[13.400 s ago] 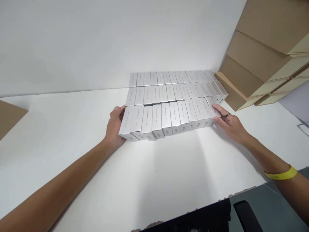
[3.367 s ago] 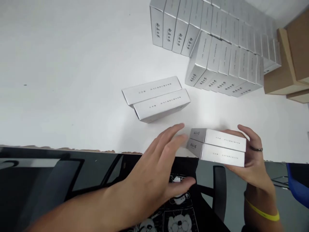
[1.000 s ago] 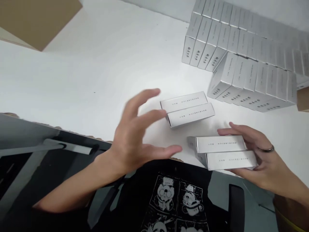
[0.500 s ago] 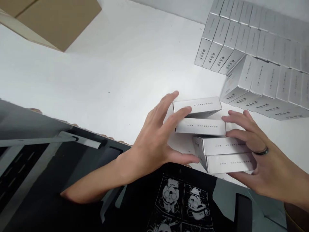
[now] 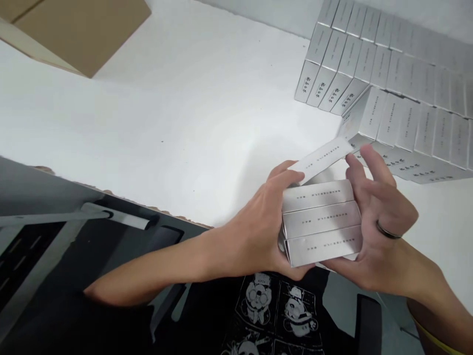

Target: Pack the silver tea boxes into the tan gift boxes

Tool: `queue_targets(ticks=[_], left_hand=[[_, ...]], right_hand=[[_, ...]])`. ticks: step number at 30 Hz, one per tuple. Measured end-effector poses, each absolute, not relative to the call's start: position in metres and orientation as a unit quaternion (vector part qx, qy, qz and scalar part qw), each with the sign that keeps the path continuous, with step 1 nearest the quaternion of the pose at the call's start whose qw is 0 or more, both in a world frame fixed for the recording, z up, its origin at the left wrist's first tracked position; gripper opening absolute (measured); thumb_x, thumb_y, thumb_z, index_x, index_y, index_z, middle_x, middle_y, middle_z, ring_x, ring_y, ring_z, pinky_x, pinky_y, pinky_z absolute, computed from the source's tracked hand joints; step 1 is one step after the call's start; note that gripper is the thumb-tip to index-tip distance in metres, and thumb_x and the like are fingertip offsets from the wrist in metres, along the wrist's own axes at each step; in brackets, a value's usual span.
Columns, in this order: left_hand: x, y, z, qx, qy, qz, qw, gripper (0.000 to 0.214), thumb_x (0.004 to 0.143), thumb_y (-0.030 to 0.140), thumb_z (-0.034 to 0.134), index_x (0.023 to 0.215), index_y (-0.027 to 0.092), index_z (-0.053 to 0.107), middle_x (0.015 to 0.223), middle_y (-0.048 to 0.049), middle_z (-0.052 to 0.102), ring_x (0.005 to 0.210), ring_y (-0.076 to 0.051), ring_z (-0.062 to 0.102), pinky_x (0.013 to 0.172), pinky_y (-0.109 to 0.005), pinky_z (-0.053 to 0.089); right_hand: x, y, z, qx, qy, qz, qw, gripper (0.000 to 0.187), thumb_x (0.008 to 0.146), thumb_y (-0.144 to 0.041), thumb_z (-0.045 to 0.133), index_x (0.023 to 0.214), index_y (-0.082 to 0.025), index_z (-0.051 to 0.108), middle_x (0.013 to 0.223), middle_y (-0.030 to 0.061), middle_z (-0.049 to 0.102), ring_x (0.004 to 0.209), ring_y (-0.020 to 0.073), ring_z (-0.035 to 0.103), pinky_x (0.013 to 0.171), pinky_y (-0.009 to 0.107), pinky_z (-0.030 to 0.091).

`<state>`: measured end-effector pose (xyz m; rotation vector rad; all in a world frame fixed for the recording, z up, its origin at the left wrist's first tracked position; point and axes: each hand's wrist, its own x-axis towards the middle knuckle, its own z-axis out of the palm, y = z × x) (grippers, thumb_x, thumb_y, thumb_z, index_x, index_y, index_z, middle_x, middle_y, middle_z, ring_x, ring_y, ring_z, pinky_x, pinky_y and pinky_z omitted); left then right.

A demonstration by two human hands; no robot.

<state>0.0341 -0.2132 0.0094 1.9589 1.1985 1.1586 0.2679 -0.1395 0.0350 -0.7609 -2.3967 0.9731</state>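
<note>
Three small white printed boxes (image 5: 321,222) lie pressed side by side at the table's near edge. A fourth box (image 5: 321,159) sits beyond them, slanted, with a wedge of space between it and the three. My left hand (image 5: 254,222) wraps their left ends, its thumb at the near side and a fingertip on the slanted box. At the right ends is my right hand (image 5: 384,227), with its thumb along the near side, its palm against the boxes and its upper fingers bent near the slanted box's far corner. A dark ring is on one finger.
Rows of matching boxes (image 5: 402,69) stand at the back right, with a nearer row (image 5: 417,133) close to my right hand. A brown cardboard box (image 5: 84,34) is at the far left of the white table (image 5: 177,118). Below its edge are chair parts and dark printed clothing.
My left hand has moved right and closed round the boxes' left ends. Three boxes are now aligned together, while the farthest one has tilted, its right end up toward the rows.
</note>
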Motion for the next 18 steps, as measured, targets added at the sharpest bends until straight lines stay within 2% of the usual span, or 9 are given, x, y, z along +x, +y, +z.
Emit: queue_targets(ticks=[3, 4, 6, 8, 10, 12, 14, 16, 18], left_hand=[[0.028, -0.211, 0.014, 0.753, 0.449, 0.393, 0.276, 0.111, 0.065, 0.024, 0.088, 0.151, 0.028, 0.019, 0.15, -0.0173, 0.041, 0.148, -0.039, 0.046, 0.115, -0.054, 0.056], [0.023, -0.21, 0.015, 0.759, 0.449, 0.378, 0.281, 0.108, 0.067, 0.023, 0.086, 0.151, 0.028, 0.02, 0.148, -0.0161, 0.043, 0.144, -0.037, 0.051, 0.112, -0.052, 0.059], [0.014, -0.208, 0.014, 0.77, 0.443, 0.358, 0.287, 0.105, 0.071, 0.025, 0.085, 0.153, 0.029, 0.019, 0.149, -0.0169, 0.043, 0.142, -0.037, 0.054, 0.109, -0.05, 0.062], [0.007, -0.204, 0.01, 0.78, 0.438, 0.361, 0.265, 0.112, 0.071, 0.034, 0.089, 0.156, 0.028, 0.015, 0.157, -0.0211, 0.034, 0.152, -0.042, 0.042, 0.115, -0.057, 0.056], [0.005, -0.2, 0.004, 0.78, 0.44, 0.373, 0.242, 0.124, 0.067, 0.044, 0.094, 0.158, 0.029, 0.011, 0.163, -0.0229, 0.026, 0.158, -0.046, 0.029, 0.122, -0.065, 0.046], [0.005, -0.198, -0.001, 0.78, 0.435, 0.367, 0.26, 0.132, 0.062, 0.051, 0.097, 0.16, 0.031, 0.011, 0.165, -0.0218, 0.024, 0.16, -0.047, 0.024, 0.124, -0.067, 0.043], [0.006, -0.197, -0.003, 0.783, 0.417, 0.349, 0.301, 0.135, 0.06, 0.054, 0.098, 0.16, 0.035, 0.01, 0.166, -0.0203, 0.025, 0.163, -0.045, 0.018, 0.126, -0.067, 0.041], [0.007, -0.198, -0.002, 0.783, 0.395, 0.34, 0.341, 0.145, 0.054, 0.062, 0.099, 0.161, 0.036, 0.005, 0.17, -0.0195, 0.018, 0.165, -0.045, 0.006, 0.128, -0.07, 0.033], [0.007, -0.196, 0.004, 0.762, 0.392, 0.349, 0.38, 0.151, 0.047, 0.07, 0.098, 0.161, 0.036, 0.005, 0.172, -0.0167, 0.014, 0.165, -0.044, 0.006, 0.13, -0.068, 0.032]], right_hand=[[0.276, -0.135, 0.041, -0.241, -0.891, 0.317, 0.219, 0.124, 0.078, -0.038, 0.091, 0.165, -0.043, 0.004, 0.173, -0.0061, -0.013, 0.158, 0.0411, -0.021, 0.133, 0.065, 0.001], [0.28, -0.133, 0.043, -0.236, -0.895, 0.317, 0.204, 0.126, 0.079, -0.041, 0.09, 0.166, -0.044, -0.001, 0.172, -0.0074, -0.018, 0.157, 0.0401, -0.024, 0.133, 0.065, -0.002], [0.287, -0.126, 0.044, -0.234, -0.896, 0.337, 0.168, 0.132, 0.079, -0.05, 0.091, 0.166, -0.043, -0.008, 0.172, -0.0055, -0.02, 0.159, 0.0391, -0.021, 0.133, 0.061, 0.0], [0.291, -0.12, 0.039, -0.227, -0.889, 0.371, 0.145, 0.142, 0.072, -0.059, 0.093, 0.167, -0.039, -0.011, 0.173, 0.0, -0.017, 0.161, 0.0393, -0.012, 0.133, 0.057, 0.005], [0.291, -0.116, 0.031, -0.229, -0.874, 0.405, 0.138, 0.147, 0.068, -0.059, 0.096, 0.166, -0.037, -0.012, 0.174, 0.0063, -0.011, 0.162, 0.0398, -0.003, 0.132, 0.057, 0.014], [0.289, -0.116, 0.024, -0.226, -0.86, 0.439, 0.132, 0.145, 0.071, -0.051, 0.096, 0.165, -0.04, -0.014, 0.174, 0.0112, 0.0, 0.161, 0.0393, 0.01, 0.128, 0.059, 0.028], [0.289, -0.12, 0.02, -0.221, -0.853, 0.45, 0.14, 0.139, 0.076, -0.038, 0.093, 0.163, -0.043, -0.015, 0.17, 0.0137, 0.017, 0.156, 0.0369, 0.03, 0.121, 0.056, 0.042], [0.29, -0.125, 0.019, -0.215, -0.856, 0.441, 0.161, 0.134, 0.078, -0.028, 0.089, 0.163, -0.044, -0.013, 0.163, 0.0142, 0.031, 0.144, 0.0346, 0.047, 0.113, 0.05, 0.051], [0.295, -0.129, 0.017, -0.23, -0.856, 0.43, 0.171, 0.128, 0.077, -0.024, 0.087, 0.165, -0.043, -0.004, 0.156, 0.0126, 0.039, 0.134, 0.0325, 0.055, 0.105, 0.044, 0.057]])
